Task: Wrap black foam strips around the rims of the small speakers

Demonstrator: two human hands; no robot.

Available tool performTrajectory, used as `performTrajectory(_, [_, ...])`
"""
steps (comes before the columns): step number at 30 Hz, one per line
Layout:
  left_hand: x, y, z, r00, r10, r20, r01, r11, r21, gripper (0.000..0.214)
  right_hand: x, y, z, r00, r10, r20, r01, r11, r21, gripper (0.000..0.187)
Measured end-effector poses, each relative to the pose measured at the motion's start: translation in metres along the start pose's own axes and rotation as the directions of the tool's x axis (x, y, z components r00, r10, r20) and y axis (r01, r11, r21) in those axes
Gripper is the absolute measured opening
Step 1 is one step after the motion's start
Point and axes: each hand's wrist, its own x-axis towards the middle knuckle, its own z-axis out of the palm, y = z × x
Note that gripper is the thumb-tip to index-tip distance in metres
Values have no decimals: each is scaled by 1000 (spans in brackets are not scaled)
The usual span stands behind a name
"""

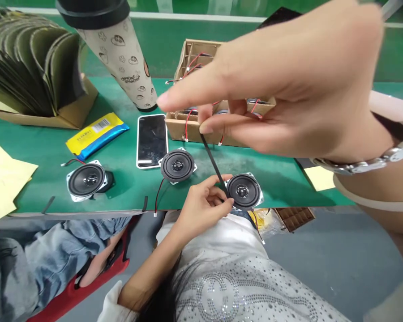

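My right hand [282, 85] is raised close to the camera and pinches the upper end of a thin black strip [212, 160] between thumb and fingers. The strip runs down to my left hand [203, 206], which pinches its lower end at the table's near edge, against a small round speaker [243, 191] in a square metal frame. Two more speakers [177, 166] [86, 180] lie on the green table mat [121, 147], with red and black wires trailing from them.
A cardboard box [188, 125] of wired speakers stands behind my right hand. A phone [151, 140] lies face up beside a yellow-blue packet [96, 134]. A patterned tumbler [121, 53], a stack of dark cardboard pieces [27, 62] and yellow paper [3, 179] are on the left.
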Motion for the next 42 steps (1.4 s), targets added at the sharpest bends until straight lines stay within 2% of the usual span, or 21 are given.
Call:
performTrajectory(2, [0,2,-2,999,-40,4,40,999,-32,44,-6,-1,-7,999,-37,-32,37,999,7,33])
performTrajectory(4, [1,3,-2,998,-64,13,65,996,-55,42,-14,-1,-11,996,-11,-87,13,1000,17,33])
performTrajectory(10, [-3,4,0,995,-95,-14,94,994,-47,35,-26,3,-9,994,39,-97,-39,999,6,34])
performTrajectory(14, [-13,-3,13,992,-67,-109,62,997,-50,32,-28,5,-8,996,-10,-91,9,1000,-5,30])
performTrajectory(18, [-24,-12,32,966,-50,-254,29,996,-88,30,-26,7,-5,997,-55,-50,55,998,-11,28])
performTrajectory(21, [-28,-12,35,951,-53,-305,46,998,-32,27,-23,8,-1,996,-85,-28,86,996,13,28])
performTrajectory(24, [-20,0,19,980,-18,-199,57,979,193,30,-20,8,2,992,-122,-6,122,992,43,27])
performTrajectory(27, [-1,18,-7,995,83,55,-99,877,470,54,-17,5,2,986,-167,10,166,984,57,27])
performTrajectory(28, [7,24,-15,980,112,166,-183,838,515,60,-16,3,1,984,-176,13,175,983,54,27])
performTrajectory(30, [21,33,-27,919,138,370,-329,786,524,62,-14,0,1,983,-183,28,182,982,45,27])
performTrajectory(32, [30,37,-33,865,143,481,-401,774,490,58,-11,-2,1,981,-192,41,191,981,20,27])
performTrajectory(34, [31,35,-35,860,139,491,-394,793,466,57,-7,-2,3,977,-208,56,209,978,-16,29])
performTrajectory(39, [14,18,-30,931,102,350,-236,900,366,59,0,1,11,957,-276,89,278,960,-12,28])
performTrajectory(42, [6,11,-26,959,92,267,-176,935,309,63,3,1,16,954,-275,117,275,961,10,26])
